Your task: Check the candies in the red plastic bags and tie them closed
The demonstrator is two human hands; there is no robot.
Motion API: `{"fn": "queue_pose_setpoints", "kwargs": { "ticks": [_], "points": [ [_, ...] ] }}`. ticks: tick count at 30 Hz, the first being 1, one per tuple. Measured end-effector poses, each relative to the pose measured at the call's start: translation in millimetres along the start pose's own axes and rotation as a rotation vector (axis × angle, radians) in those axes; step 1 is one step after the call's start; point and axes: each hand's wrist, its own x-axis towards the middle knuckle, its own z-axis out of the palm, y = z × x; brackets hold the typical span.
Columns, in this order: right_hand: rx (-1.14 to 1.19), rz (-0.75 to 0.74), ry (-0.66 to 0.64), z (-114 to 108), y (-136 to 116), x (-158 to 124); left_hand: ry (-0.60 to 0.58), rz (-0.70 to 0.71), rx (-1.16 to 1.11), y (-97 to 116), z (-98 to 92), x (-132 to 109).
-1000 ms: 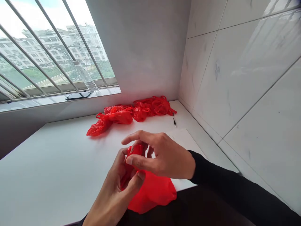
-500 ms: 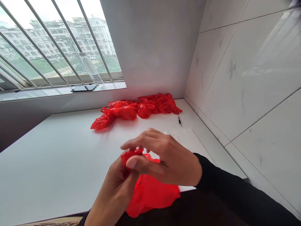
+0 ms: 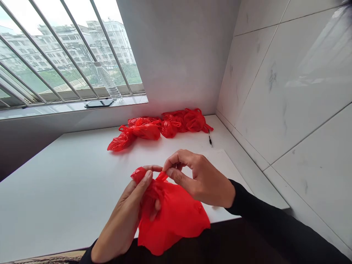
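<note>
A thin red plastic bag hangs between my hands over the table's front edge. My left hand is closed around its gathered top, the thumb pressing on the plastic and some fingertips showing below through the folds. With thumb and fingertips, my right hand pinches a small twist of the same bag, to the right of the left thumb. Whether anything lies inside the bag, I cannot tell.
Several knotted red plastic bags lie in a row along the back wall. Beside them is a black pen, and white paper lies partly behind my right hand. A clear bottle and a dark phone occupy the windowsill.
My right hand has drawn back from over the left one and now pinches the bag's top. The bag has opened out wider, and more of the left thumb shows.
</note>
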Motion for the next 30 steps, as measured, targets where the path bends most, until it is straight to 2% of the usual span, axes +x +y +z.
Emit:
{"fn": "queue_pose_setpoints", "kwargs": {
  "ticks": [3, 5, 8, 11, 13, 15, 17, 19, 22, 25, 30],
  "points": [
    [-0.047, -0.104, -0.055, -1, -2, -8, -0.125, 0.031, -0.090, 4, -5.4, 3],
    [-0.069, -0.123, -0.092, 0, 3, -11, -0.178, 0.060, -0.053, 5, -9.3, 4],
    [-0.027, -0.090, -0.167, 2, 18, -11, -0.204, 0.100, 0.062, 5, -15.9, 5],
    [0.085, 0.006, -0.262, 4, 32, -8, -0.211, 0.205, 0.225, 0, -22.7, 7],
    [0.115, 0.101, -0.230, 6, 36, -7, -0.142, 0.368, 0.410, -6, -26.5, 10],
    [0.129, 0.169, -0.193, 8, 35, -8, -0.019, 0.605, 0.632, -13, -29.1, 15],
    [0.187, 0.209, -0.211, 10, 35, -9, 0.082, 0.821, 0.808, -21, -29.8, 19],
    [0.305, 0.249, -0.243, 13, 37, -9, 0.156, 0.937, 0.879, -28, -28.0, 22],
    [0.495, 0.275, -0.281, 19, 46, -5, 0.268, 1.003, 0.796, -33, -22.6, 23],
    [0.573, 0.235, -0.289, 21, 54, -1, 0.281, 1.022, 0.720, -30, -18.4, 20],
    [0.385, 0.241, -0.120, 16, 45, -1, 0.236, 0.959, 0.861, -21, -20.2, 18]
  ]
}}
